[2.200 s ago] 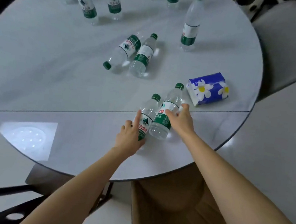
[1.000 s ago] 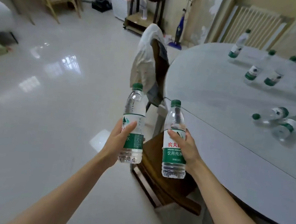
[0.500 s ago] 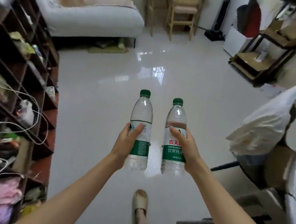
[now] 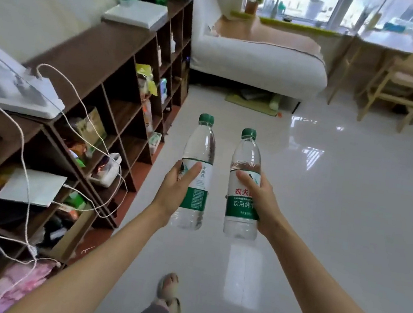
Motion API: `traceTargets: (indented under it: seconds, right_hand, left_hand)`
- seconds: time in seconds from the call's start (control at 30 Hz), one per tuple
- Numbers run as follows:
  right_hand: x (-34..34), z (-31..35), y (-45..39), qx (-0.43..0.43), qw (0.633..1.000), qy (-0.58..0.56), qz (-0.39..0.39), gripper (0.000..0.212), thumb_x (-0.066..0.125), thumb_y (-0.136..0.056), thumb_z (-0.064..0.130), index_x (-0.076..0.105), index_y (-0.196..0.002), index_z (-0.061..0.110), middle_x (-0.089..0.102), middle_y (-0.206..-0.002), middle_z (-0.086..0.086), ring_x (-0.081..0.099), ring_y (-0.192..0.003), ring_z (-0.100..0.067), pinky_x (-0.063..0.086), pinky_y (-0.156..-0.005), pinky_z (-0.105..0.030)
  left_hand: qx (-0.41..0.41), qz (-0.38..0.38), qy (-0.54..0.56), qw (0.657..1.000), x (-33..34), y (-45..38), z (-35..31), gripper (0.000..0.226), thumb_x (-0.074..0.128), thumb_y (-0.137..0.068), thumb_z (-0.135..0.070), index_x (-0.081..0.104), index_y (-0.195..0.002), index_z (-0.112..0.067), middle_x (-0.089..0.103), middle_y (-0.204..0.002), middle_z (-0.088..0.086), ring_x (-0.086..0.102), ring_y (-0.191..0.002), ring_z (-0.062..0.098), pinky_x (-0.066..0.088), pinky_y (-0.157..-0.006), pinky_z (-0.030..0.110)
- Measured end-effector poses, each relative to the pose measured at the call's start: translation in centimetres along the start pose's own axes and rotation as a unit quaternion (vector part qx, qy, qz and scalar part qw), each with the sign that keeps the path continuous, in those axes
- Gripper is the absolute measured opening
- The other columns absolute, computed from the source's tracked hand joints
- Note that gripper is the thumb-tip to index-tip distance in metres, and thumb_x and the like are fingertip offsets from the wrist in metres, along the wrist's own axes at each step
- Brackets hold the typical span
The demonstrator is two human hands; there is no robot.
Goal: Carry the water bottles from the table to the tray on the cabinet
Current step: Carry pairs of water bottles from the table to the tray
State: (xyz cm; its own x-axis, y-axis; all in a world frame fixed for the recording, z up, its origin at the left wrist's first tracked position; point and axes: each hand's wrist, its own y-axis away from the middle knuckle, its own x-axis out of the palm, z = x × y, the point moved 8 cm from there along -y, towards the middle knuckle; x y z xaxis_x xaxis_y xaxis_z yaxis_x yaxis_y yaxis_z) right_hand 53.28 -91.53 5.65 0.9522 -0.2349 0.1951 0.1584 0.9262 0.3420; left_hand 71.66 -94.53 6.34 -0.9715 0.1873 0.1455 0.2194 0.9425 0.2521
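Note:
My left hand [image 4: 175, 191] grips a clear water bottle [image 4: 200, 153] with a green cap and green label, held upright over the floor. My right hand [image 4: 260, 200] holds a second, similar water bottle [image 4: 245, 161] upright beside it, a small gap between the two. A brown shelf cabinet [image 4: 102, 58] runs along the left wall. A white tray [image 4: 137, 13] lies on its top at the far end, with a bottle and packets standing behind it. The table is out of view.
White devices [image 4: 12, 88] with trailing cables [image 4: 28, 185] sit on the cabinet's near top. The shelves are packed with clutter. A white sofa [image 4: 255, 57] stands ahead, a wooden chair [image 4: 403, 87] at the right. Glossy tiled floor [image 4: 351, 201] lies ahead, my foot [image 4: 169, 293] below.
I picked both bottles off the table and turned left away from it. The cabinet is now closer, and its top with the white tray has come into view.

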Motion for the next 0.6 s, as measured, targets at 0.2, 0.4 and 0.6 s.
traceTargets:
  seconds: [0.2,0.4,0.6]
  right_hand:
    - [5.1,6.3,-16.1,-0.021,0.997,0.065,0.031,0.043,0.070,-0.084,0.027,0.050,-0.121,0.018,0.067,-0.097,-0.013,0.068,-0.073,-0.023,0.057,-0.064,-0.035]
    - [9.0,13.4,-30.1,-0.043,0.993,0.094,0.054,0.043,0.070,-0.084,0.029,0.050,-0.122,0.021,0.070,-0.095,-0.008,0.070,-0.074,-0.021,0.058,-0.068,-0.037]
    - [11.6,20.0,-45.8,-0.100,0.977,0.168,0.090,0.047,0.072,-0.083,0.031,0.048,-0.121,0.021,0.069,-0.102,-0.008,0.071,-0.084,-0.025,0.060,-0.075,-0.043]
  left_hand:
    - [0.029,-0.054,-0.005,0.998,-4.2,-16.1,-5.6,0.031,0.064,-0.082,-0.055,0.063,-0.109,-0.039,0.073,-0.109,-0.001,0.069,-0.103,0.027,0.051,-0.096,0.049]
    - [0.039,-0.068,0.024,0.997,-5.9,-30.7,-11.9,0.063,0.073,-0.062,-0.068,0.061,-0.117,-0.040,0.071,-0.115,0.002,0.066,-0.109,0.029,0.048,-0.099,0.053]
    - [0.051,-0.092,0.028,0.994,-7.2,-45.2,-16.6,0.043,0.069,-0.072,-0.058,0.061,-0.112,-0.042,0.073,-0.110,-0.003,0.069,-0.104,0.021,0.050,-0.098,0.047]
